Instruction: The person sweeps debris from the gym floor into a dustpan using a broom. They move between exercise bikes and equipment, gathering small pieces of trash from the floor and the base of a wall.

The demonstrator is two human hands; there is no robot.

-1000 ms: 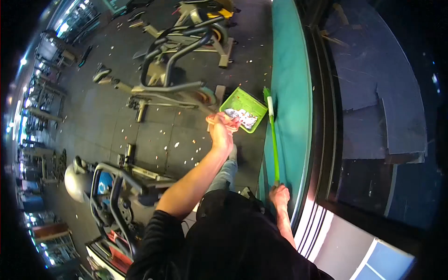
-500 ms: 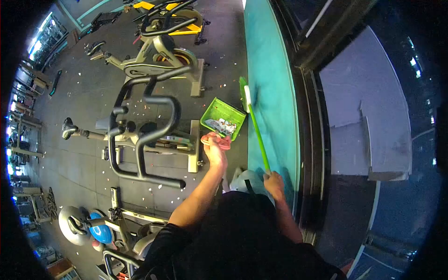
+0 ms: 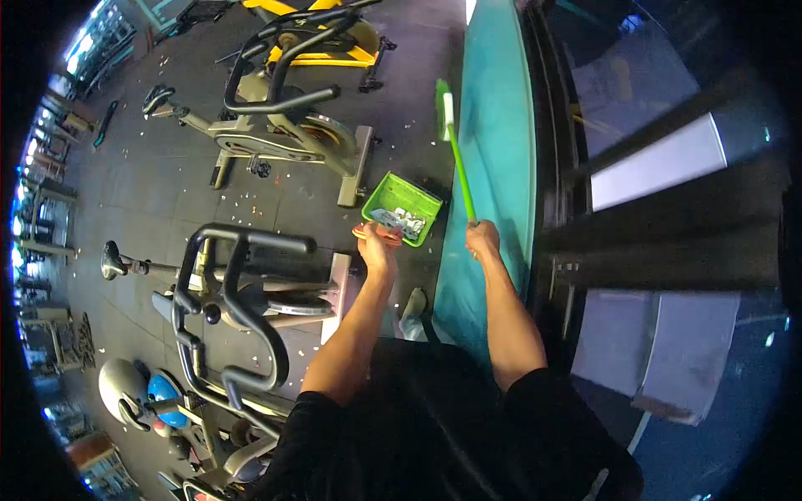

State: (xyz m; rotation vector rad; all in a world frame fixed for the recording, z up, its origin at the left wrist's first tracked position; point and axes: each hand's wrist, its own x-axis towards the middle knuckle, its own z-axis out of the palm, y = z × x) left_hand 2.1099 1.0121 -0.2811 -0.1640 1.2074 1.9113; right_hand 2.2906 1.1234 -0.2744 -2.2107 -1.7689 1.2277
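My left hand (image 3: pixel 378 249) is closed on a reddish-orange object (image 3: pixel 381 234) at the near edge of a green dustpan (image 3: pixel 404 193). Pale scraps (image 3: pixel 403 220) lie inside the pan. My right hand (image 3: pixel 482 240) grips the end of a green broom handle (image 3: pixel 462 171), which slants away over the teal strip. The broom's head (image 3: pixel 445 111), white and green, is beyond the pan, beside the strip's edge.
Exercise bikes stand to the left, one near with black handlebars (image 3: pixel 271 338), one farther with a pale frame (image 3: pixel 276 144). Small white bits dot the dark floor (image 3: pixel 138 192). A teal strip (image 3: pixel 499 125) and dark window frame run along the right.
My right hand and the broom have moved forward, the broom's head now farther from the dustpan. The view has shifted forward, with the near bike lower in it.
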